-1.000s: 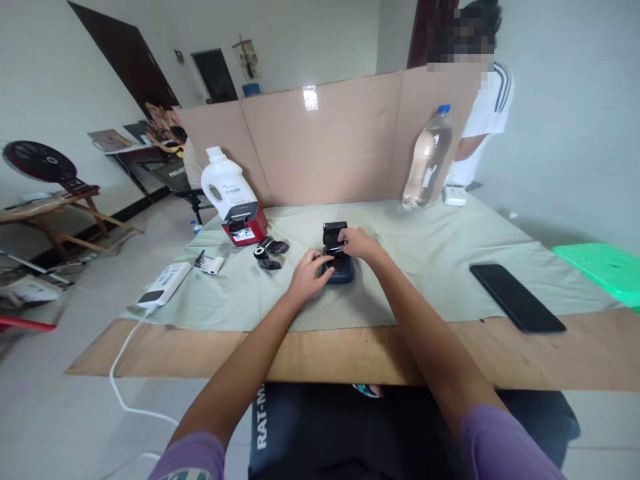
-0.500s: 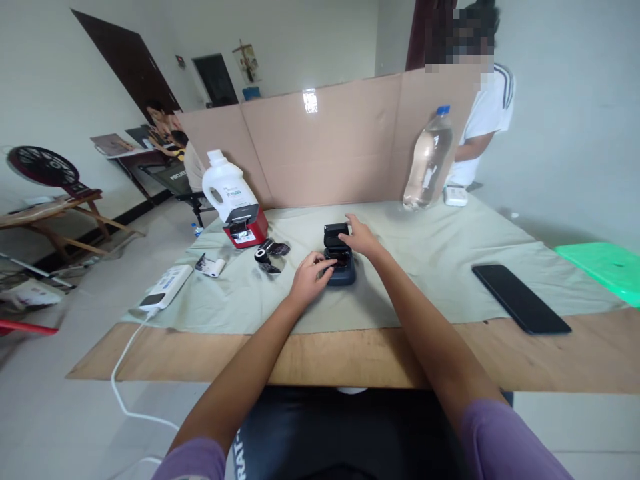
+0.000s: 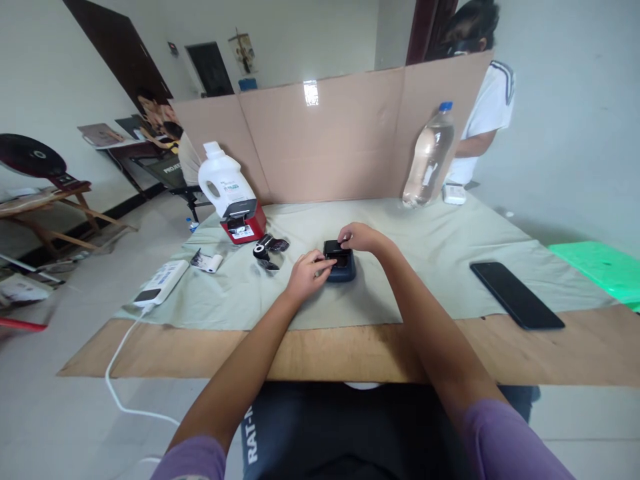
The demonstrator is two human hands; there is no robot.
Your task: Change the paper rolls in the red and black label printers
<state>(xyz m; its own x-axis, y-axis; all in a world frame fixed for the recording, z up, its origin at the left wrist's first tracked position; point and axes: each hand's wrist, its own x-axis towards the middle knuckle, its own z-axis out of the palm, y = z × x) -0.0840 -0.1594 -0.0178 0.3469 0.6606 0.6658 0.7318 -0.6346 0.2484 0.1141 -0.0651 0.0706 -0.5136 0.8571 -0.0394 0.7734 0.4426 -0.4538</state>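
Note:
A small dark blue printer (image 3: 343, 265) sits on the pale green cloth (image 3: 435, 267) at the middle of the table. Its black lid now lies down on the body. My right hand (image 3: 359, 238) rests on top of the lid at its far edge, fingers curled over it. My left hand (image 3: 309, 272) holds the printer's left side, fingertips touching the front of the lid. A black ribbon roll with loose wrapper (image 3: 267, 250) lies just left of my left hand.
A red and black printer (image 3: 245, 223) and white jug (image 3: 221, 179) stand at back left; a paper roll (image 3: 210, 263) and white power strip (image 3: 159, 283) lie near the left edge. A water bottle (image 3: 429, 157) stands against the cardboard screen (image 3: 330, 133). A black phone (image 3: 516, 303) lies right. Another person (image 3: 483, 113) stands behind the screen.
The printer's lid stood upright before and has been pushed down flat by my right hand. My left hand stayed at the printer's left side.

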